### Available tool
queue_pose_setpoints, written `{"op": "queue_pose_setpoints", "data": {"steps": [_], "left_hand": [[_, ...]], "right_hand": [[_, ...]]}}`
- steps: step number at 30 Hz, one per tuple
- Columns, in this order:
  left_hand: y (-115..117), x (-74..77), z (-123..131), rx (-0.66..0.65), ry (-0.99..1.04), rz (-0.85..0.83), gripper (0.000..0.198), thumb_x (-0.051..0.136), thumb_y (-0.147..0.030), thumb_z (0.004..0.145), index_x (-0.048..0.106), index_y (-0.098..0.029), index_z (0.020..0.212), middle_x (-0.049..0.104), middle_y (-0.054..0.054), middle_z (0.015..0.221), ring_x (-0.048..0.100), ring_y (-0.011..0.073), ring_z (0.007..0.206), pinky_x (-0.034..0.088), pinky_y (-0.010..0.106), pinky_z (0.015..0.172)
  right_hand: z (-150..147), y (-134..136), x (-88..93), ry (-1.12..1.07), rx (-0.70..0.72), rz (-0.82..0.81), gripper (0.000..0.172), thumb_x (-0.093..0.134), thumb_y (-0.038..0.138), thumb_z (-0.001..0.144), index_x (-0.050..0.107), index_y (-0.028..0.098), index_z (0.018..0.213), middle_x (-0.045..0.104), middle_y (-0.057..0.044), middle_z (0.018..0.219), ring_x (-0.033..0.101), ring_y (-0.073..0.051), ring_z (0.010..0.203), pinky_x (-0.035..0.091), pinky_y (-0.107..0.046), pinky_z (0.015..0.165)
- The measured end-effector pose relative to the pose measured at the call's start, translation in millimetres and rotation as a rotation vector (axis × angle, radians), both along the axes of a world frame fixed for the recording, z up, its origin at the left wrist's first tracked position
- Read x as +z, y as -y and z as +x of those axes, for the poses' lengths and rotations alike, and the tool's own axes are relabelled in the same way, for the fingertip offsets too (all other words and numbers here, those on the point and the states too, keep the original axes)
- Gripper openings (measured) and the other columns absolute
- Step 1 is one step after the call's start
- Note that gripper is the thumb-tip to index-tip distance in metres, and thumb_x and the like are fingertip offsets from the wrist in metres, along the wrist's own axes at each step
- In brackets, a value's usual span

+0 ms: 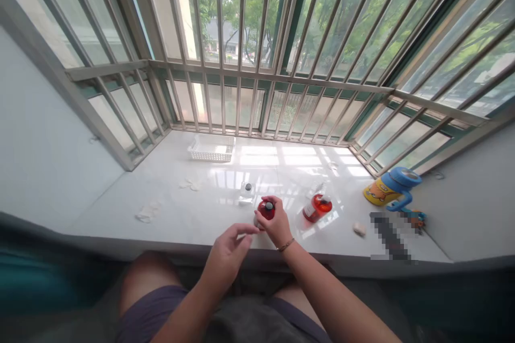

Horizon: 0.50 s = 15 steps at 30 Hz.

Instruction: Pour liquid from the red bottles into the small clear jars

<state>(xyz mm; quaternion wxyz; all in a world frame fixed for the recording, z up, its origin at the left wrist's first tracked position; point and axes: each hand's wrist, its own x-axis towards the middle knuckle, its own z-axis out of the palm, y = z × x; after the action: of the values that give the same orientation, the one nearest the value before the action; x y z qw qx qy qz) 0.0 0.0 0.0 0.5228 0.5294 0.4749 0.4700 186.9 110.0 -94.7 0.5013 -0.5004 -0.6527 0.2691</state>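
Observation:
A small red bottle (265,210) with a dark round cap stands at the counter's front edge, and my right hand (278,225) is wrapped round it. My left hand (228,249) is just to the left and nearer to me, its thumb and fingers apart with nothing between them; its fingertips come close to the bottle's lower side, and I cannot tell whether they touch. Behind the bottle is a small clear bottle (247,194) with a dark cap. A larger bottle of red liquid (317,208) with a white label and clear pump top stands to the right.
A white plastic basket (212,150) sits at the back left of the white counter (169,225). Crumpled white tissues (148,212) lie at the left. On the right are a beige lump (359,229), a blue and yellow flask (389,187) and a blurred-out dark object (388,236). Window bars (277,77) enclose the counter.

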Motion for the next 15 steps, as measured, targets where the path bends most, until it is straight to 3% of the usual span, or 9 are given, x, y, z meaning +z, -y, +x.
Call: {"op": "queue_pose_setpoints", "data": {"steps": [4,7,10,15], "left_hand": [[-57,-14.6,36,0.003,-0.263,0.28,0.041,0.063,-0.029,0.097,0.067,-0.025,0.138,0.067,0.012,0.144,0.062,0.0307,0.134,0.048,0.051,0.119],[-89,-28.2,53,-0.022,-0.484,0.334,0.043,0.061,-0.019,0.094,0.067,-0.022,0.136,0.068,0.014,0.14,0.061,0.0329,0.132,0.047,0.057,0.118],[-104,-37.3,55,-0.011,-0.558,0.383,0.033,0.058,-0.013,0.093,0.072,-0.021,0.123,0.069,0.014,0.131,0.062,0.0316,0.126,0.049,0.056,0.116],[-105,-39.2,53,0.016,-0.486,0.372,0.018,0.064,-0.012,0.09,0.07,-0.024,0.102,0.071,0.008,0.115,0.065,0.0274,0.112,0.052,0.049,0.105]], "right_hand": [[1,-1,-12.4,-0.004,-0.021,0.049,0.063,0.078,0.038,0.084,0.048,0.025,0.138,0.07,-0.012,0.129,0.074,-0.027,0.109,0.062,-0.048,0.098],[2,-5,-20.8,0.063,-0.087,0.076,0.059,0.074,0.036,0.085,0.049,0.022,0.137,0.072,-0.014,0.123,0.075,-0.03,0.105,0.064,-0.051,0.093],[2,-8,-25.7,0.085,-0.116,0.121,0.055,0.072,0.034,0.085,0.051,0.021,0.134,0.071,-0.016,0.123,0.074,-0.031,0.105,0.064,-0.051,0.092],[-1,-9,-24.6,0.069,-0.112,0.121,0.057,0.077,0.037,0.082,0.052,0.023,0.132,0.07,-0.014,0.124,0.073,-0.03,0.109,0.063,-0.05,0.095]]}}
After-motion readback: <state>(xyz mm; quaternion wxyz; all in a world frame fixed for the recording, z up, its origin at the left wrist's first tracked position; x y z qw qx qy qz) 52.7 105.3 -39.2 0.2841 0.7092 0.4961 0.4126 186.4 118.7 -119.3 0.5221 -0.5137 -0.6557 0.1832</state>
